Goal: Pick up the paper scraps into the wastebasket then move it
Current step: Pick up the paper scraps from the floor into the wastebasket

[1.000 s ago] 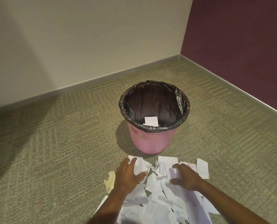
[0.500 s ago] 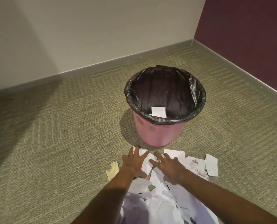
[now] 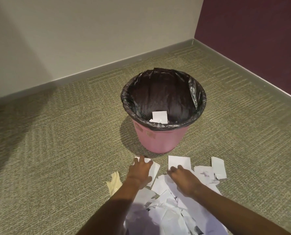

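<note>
A pink wastebasket (image 3: 158, 141) with a black bag liner stands on the carpet, with a white paper scrap (image 3: 159, 116) inside it. In front of it lies a heap of white paper scraps (image 3: 168, 211). My left hand (image 3: 140, 170) lies flat with spread fingers on the scraps at the heap's far left edge. My right hand (image 3: 183, 179) rests palm down on the scraps just to the right, fingers bent onto a large white piece (image 3: 179, 161). Neither hand has lifted any paper.
A yellowish scrap (image 3: 114, 183) lies left of the heap. Single white pieces (image 3: 218, 167) lie at the right. A beige wall with a grey baseboard (image 3: 90, 72) and a maroon wall (image 3: 251, 39) meet in a corner behind the basket. Green carpet (image 3: 56, 150) surrounds everything.
Both hands have slid forward over the heap toward the basket and then spread apart. The view has come closer to the basket.
</note>
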Motion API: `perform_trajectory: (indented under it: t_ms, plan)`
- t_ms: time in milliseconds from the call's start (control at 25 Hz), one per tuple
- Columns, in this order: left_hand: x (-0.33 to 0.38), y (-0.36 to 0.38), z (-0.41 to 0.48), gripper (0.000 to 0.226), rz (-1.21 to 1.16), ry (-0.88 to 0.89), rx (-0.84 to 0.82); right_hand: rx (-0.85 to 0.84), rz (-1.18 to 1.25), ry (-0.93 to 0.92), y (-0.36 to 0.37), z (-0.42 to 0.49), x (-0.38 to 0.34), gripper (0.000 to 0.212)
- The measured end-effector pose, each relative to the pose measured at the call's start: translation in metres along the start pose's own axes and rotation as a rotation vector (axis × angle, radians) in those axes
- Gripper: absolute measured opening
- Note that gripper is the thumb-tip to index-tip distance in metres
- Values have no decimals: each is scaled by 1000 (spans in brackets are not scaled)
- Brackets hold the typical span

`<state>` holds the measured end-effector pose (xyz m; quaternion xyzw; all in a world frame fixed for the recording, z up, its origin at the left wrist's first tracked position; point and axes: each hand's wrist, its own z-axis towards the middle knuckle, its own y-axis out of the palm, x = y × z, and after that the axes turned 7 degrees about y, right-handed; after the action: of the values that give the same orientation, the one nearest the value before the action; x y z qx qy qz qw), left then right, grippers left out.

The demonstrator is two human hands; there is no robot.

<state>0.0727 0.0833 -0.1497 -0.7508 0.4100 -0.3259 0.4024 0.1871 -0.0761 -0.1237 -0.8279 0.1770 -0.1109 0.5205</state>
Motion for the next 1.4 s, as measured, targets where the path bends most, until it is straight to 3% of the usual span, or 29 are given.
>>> perform_trajectory:
  t_ms: [200,560,760,1000,1160,1280,1400]
  plan:
    - [18,5,1,80,-26,-91,-14,22,141,28,-8,-11,2,32]
    - [29,-1,-15,38,144,-25,165,154,281,93,-45,-36,4,25]
    - [33,-56,-40,22,-99,8,164,294,485,30,-123,-63,-8,21]
    - [16,-181,-109,26,-560,201,262,576,780,-6,-242,-108,-15,18]
    - [-3,-270,-158,27,-743,169,470,835,1046,-18,-297,-117,-2,14]
    - [-10,-317,-143,27,-884,88,672,914,1027,92,-310,-91,7,18]
    - [-3,-341,-105,31,-843,59,719,888,942,160,-310,-59,13,19]
